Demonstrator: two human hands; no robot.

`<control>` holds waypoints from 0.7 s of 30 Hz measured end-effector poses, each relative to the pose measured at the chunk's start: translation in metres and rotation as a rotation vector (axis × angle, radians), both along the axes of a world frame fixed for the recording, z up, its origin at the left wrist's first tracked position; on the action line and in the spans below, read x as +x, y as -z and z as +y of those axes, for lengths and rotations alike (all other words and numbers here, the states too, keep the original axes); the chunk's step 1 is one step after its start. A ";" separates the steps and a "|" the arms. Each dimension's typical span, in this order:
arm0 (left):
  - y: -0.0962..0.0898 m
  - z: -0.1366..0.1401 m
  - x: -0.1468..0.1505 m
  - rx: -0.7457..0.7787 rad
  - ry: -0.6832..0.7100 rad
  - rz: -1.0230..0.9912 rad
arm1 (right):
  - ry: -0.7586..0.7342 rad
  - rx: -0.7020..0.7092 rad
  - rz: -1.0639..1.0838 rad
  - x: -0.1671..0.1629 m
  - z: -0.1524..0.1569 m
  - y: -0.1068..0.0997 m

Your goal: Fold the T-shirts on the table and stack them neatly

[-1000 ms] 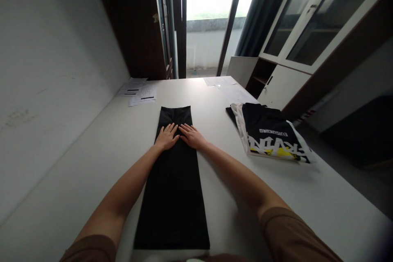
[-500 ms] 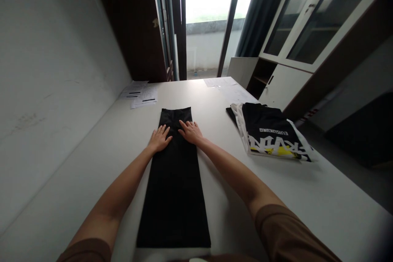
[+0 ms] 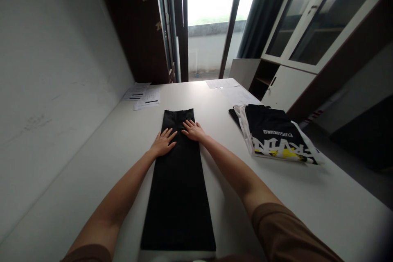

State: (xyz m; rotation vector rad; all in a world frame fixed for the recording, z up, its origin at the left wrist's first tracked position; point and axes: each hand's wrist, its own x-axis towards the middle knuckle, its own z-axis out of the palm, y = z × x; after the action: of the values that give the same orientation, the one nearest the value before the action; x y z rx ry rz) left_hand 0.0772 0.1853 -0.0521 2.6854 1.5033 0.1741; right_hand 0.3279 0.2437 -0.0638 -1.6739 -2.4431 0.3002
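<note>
A black garment (image 3: pixel 179 196), folded into a long flat strip, lies lengthwise on the white table (image 3: pixel 123 143) in front of me. Its far end is slightly wrinkled, and what kind of garment it is cannot be made out. My left hand (image 3: pixel 163 142) rests flat on its left side with the fingers spread. Across from it, my right hand (image 3: pixel 193 131) lies flat on the right edge near the far end, fingers also apart. Neither hand grips the cloth.
To the right sits a stack of folded shirts (image 3: pixel 273 133), the top one black with white and yellow print. Paper sheets (image 3: pixel 145 97) lie at the far left, more papers (image 3: pixel 230 90) at the far right. A wall (image 3: pixel 55 90) borders the left; a cabinet (image 3: pixel 288 86) stands right.
My left hand has slid slightly toward me and to the right over the black cloth. My right hand stays near the far end. The whole view has shifted a little.
</note>
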 end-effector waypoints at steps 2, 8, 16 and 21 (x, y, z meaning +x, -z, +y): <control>-0.001 -0.010 -0.002 0.013 0.023 -0.001 | 0.005 0.015 0.000 0.000 -0.001 -0.001; 0.002 -0.043 -0.015 0.033 0.031 -0.061 | -0.095 0.179 0.063 0.001 -0.021 -0.008; 0.005 -0.044 -0.016 0.014 -0.070 -0.129 | -0.371 0.126 0.045 -0.005 -0.044 -0.014; 0.002 -0.046 -0.016 0.021 -0.086 -0.152 | -0.292 0.075 0.026 0.001 -0.048 -0.017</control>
State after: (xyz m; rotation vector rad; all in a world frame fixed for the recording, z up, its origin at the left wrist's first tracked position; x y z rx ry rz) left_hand 0.0612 0.1398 -0.0545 2.5583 1.5790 0.3904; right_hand 0.3289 0.1960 -0.0470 -1.2741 -2.6423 0.2601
